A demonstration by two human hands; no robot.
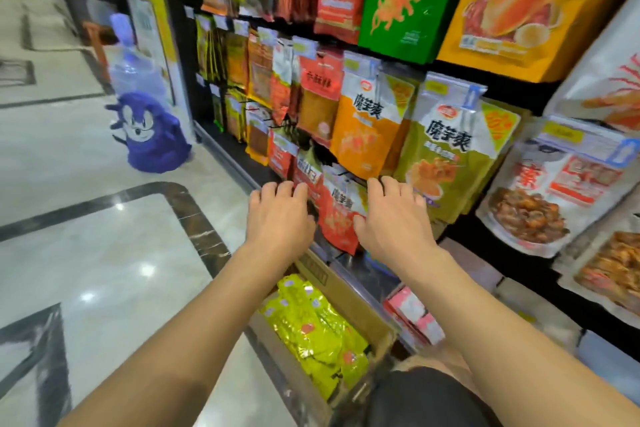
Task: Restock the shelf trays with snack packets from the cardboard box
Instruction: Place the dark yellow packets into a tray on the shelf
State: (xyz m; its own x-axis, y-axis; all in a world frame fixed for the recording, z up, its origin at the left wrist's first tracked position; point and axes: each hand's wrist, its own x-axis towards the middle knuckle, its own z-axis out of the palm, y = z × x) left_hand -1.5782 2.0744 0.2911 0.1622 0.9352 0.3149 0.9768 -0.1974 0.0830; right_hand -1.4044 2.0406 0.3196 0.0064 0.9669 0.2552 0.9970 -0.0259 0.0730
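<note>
Yellow-green snack packets [315,322] are left in the cardboard box [349,291] below while the left hand [277,215], a red hanging packet [337,218] and the right hand [391,215] are lined up at the shelf [485,236], apparently so that room is made, fingers bent and any grip hidden.

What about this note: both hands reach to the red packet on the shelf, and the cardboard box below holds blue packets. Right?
Wrong on colour: the head view shows the cardboard box holds yellow-green packets, not blue. The left hand and right hand do reach to the red packet.
</note>
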